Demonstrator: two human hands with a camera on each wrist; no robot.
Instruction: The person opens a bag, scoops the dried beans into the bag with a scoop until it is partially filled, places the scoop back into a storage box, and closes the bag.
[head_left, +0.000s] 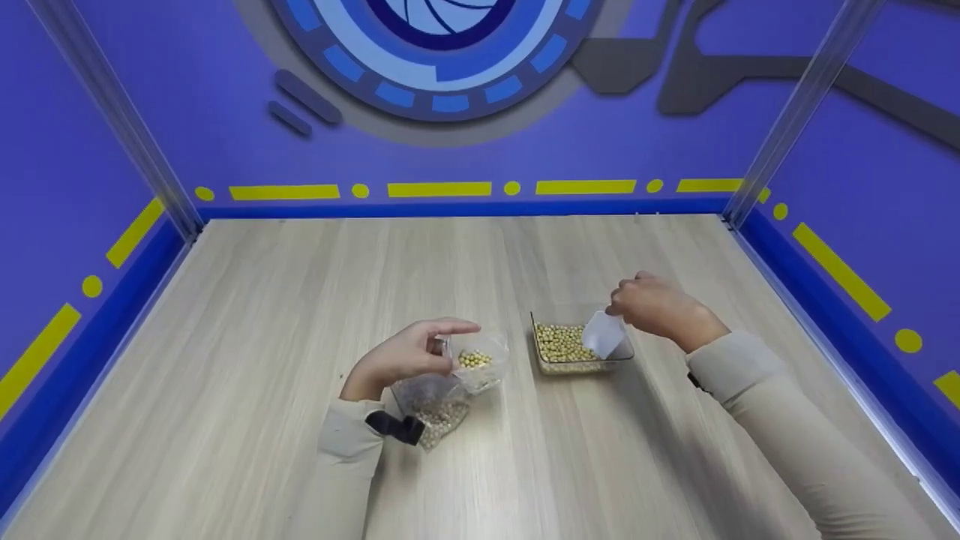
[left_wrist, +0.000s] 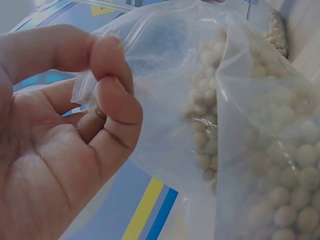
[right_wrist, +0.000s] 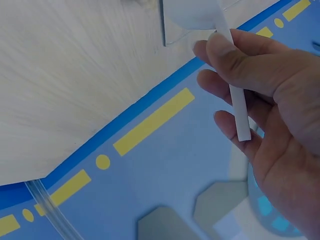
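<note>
My left hand [head_left: 401, 351] pinches the edge of a clear plastic zip bag [head_left: 433, 388] between thumb and fingers. Round, pale yellow beans [head_left: 474, 360] show at its mouth, and more lie in its lower part near the table. In the left wrist view the bag's film [left_wrist: 165, 95] is folded over the beans [left_wrist: 300, 175]. My right hand [head_left: 660, 309] grips a white scoop [head_left: 603, 334] by its straight handle [right_wrist: 241, 110], thumb laid along it. The scoop's blade dips into a clear rectangular container [head_left: 574, 369] of similar beans [head_left: 559, 342], at its right side.
Both bag and container stand on a light wood-grain table [head_left: 247, 360], the container right of the bag. Blue printed walls [head_left: 172, 45] with metal corner posts [head_left: 799, 112] enclose the back and sides. A black strap [head_left: 394, 426] sits on the left wrist.
</note>
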